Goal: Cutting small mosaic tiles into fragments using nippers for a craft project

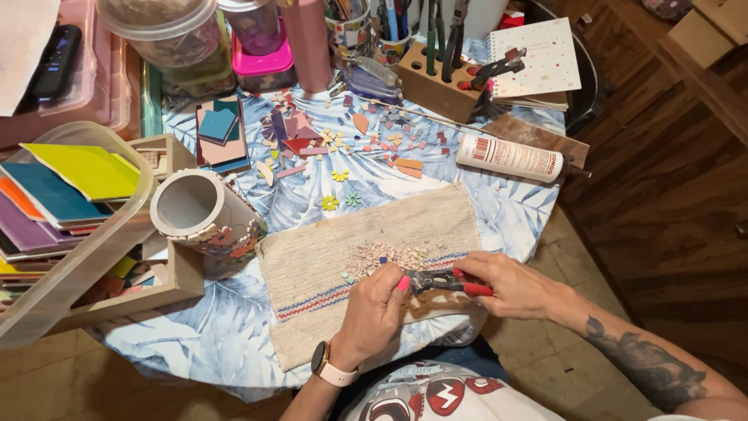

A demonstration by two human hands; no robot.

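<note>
My right hand (510, 284) grips red-handled tile nippers (440, 281) over a beige woven cloth (327, 265). My left hand (375, 310), with a pale watch on the wrist, pinches something small at the nippers' jaws; the piece itself is hidden by my fingers. Just beyond the jaws, a small heap of pale pink tile chips (382, 255) lies on the cloth. A cylindrical vase partly covered in mosaic (204, 216) lies on its side to the left, in a wooden frame.
Loose coloured tile bits (343, 136) scatter over the leaf-print tablecloth. A white glue tube (510, 158), a wooden tool block (436, 82), a spiral notebook (538, 58), and a clear bin of coloured tiles (62, 195) surround the cloth. Jars stand at the back.
</note>
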